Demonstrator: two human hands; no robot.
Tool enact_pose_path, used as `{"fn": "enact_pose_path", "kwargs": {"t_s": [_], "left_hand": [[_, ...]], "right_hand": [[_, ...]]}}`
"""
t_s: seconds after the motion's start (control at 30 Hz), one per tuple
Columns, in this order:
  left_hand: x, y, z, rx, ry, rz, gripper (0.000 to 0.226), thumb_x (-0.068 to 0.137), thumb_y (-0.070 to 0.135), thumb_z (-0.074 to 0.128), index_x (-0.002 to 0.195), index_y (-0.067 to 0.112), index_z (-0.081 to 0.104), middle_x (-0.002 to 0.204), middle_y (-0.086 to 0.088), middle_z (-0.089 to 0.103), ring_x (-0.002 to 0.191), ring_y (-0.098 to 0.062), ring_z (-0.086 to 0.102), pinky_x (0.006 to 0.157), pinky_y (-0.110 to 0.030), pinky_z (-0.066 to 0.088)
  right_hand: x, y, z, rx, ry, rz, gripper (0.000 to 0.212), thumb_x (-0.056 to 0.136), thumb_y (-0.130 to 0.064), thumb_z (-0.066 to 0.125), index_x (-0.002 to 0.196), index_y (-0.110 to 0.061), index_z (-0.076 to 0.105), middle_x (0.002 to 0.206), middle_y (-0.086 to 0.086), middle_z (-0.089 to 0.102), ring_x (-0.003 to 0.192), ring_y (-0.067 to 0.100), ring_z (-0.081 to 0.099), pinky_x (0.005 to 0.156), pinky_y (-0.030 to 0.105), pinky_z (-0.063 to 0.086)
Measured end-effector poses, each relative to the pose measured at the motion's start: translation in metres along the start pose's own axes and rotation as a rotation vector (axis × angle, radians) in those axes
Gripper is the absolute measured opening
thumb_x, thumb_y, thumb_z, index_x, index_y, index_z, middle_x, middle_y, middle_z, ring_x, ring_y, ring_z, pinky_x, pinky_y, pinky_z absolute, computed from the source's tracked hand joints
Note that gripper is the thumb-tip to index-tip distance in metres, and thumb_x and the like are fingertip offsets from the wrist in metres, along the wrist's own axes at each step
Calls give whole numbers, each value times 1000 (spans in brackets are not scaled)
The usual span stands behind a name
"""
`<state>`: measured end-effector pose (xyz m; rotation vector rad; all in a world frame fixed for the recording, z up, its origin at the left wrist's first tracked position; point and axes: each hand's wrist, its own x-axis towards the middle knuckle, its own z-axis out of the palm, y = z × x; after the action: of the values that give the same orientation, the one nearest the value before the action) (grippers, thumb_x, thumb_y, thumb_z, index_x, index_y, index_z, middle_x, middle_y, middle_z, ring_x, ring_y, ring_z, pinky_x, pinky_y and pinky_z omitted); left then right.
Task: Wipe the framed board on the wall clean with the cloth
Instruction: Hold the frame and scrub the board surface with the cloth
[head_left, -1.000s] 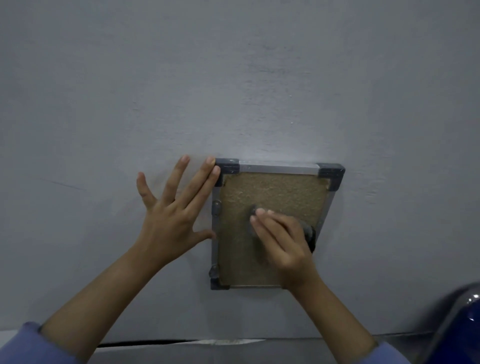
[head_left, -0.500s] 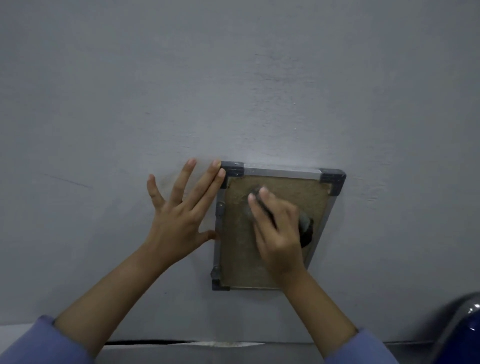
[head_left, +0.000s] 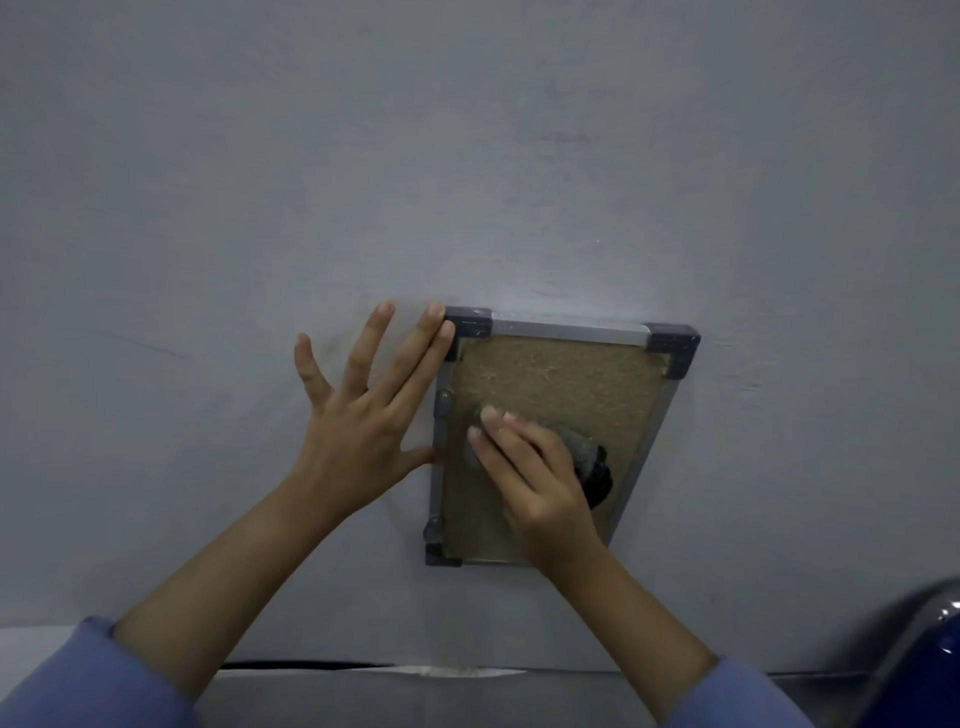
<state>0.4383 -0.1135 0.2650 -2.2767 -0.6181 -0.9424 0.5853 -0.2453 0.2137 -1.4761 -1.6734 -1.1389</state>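
I saw the grey wall (head_left: 467, 156) filling the view, with the framed board (head_left: 561, 384) hanging on it right of centre, its brown face bare of any writing I could read. My left hand (head_left: 363, 415) lay flat on the wall just beside the frame's left edge, grip wide, fingers spread. My right hand (head_left: 535, 478) pressed the dark cloth (head_left: 589, 462) against the board's lower middle, fingers curled over it. A blue glossy object (head_left: 930, 670) sat at the lower right corner.
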Motion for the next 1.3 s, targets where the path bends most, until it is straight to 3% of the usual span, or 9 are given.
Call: {"fn": "enact_pose_path", "kwargs": {"t_s": [0.13, 0.23, 0.33, 0.57, 0.7, 0.8, 0.97, 1.03, 1.3], "left_hand": [[-19, 2, 4, -23, 23, 12, 129, 58, 69, 72, 153, 18, 2, 161, -2, -6, 146, -29, -4, 102, -67, -6], [-46, 12, 15, -38, -1, 36, 133, 53, 71, 74, 153, 20, 2, 161, -2, -5, 147, -29, -4, 102, -69, -4], [-59, 24, 27, -20, -58, 42, 135, 52, 72, 74, 153, 19, 3, 161, 0, -5, 147, -29, -5, 104, -67, -7], [-58, 26, 43, 75, -55, 27, 131, 53, 63, 78, 153, 17, 6, 161, 2, -3, 147, -29, -1, 102, -69, -5], [-58, 26, 43, 69, -51, 30, 130, 55, 63, 77, 153, 17, 6, 161, 2, -3, 147, -28, 1, 101, -69, -3], [-59, 26, 42, 54, -45, 27, 130, 55, 63, 77, 153, 17, 5, 161, 2, -4, 147, -27, 1, 101, -69, -3], [-58, 26, 42, 43, -41, 35, 131, 55, 63, 77, 153, 18, 4, 161, 2, -4, 147, -28, 2, 101, -69, -3], [-59, 26, 42, 53, -50, 36, 131, 54, 64, 76, 153, 18, 4, 161, 2, -2, 146, -29, 6, 101, -69, -3], [-60, 27, 40, 54, -57, 27, 131, 55, 63, 76, 153, 17, 3, 161, 2, -7, 147, -27, 0, 101, -69, -3]], "right_hand": [[-24, -2, -17, 83, -153, -59, 24, 87, -2, 64, 109, 7, 67, 118, 21, 64, 103, 31, 64, 85, 38, 54], [0, 13, -30, 54, -1, -36, 23, 92, -2, 60, 114, 6, 64, 123, 22, 60, 113, 30, 55, 98, 36, 48], [30, 26, -27, -2, 70, -80, 24, 88, 1, 66, 112, 4, 66, 123, 24, 59, 111, 33, 58, 96, 39, 49], [-28, 14, 3, -1, -107, -163, 24, 92, -1, 57, 114, 0, 66, 126, 17, 59, 111, 29, 62, 96, 37, 48], [-54, 4, 2, 33, -235, -186, 20, 88, -2, 60, 105, 0, 71, 120, 16, 64, 103, 27, 66, 83, 37, 55], [-43, 1, -7, 78, -164, -159, 18, 88, 1, 63, 104, 4, 70, 116, 20, 65, 97, 30, 67, 79, 39, 54], [6, 15, -7, -43, 31, -80, 21, 90, -4, 63, 110, -5, 70, 120, 13, 65, 103, 23, 64, 94, 42, 43], [1, 17, 0, -53, 32, -109, 22, 90, -6, 64, 111, -7, 69, 123, 11, 63, 103, 22, 65, 88, 37, 45], [-108, -8, 25, 86, -296, -192, 26, 93, -3, 50, 104, -5, 73, 121, 10, 65, 98, 23, 65, 71, 31, 55]]}}
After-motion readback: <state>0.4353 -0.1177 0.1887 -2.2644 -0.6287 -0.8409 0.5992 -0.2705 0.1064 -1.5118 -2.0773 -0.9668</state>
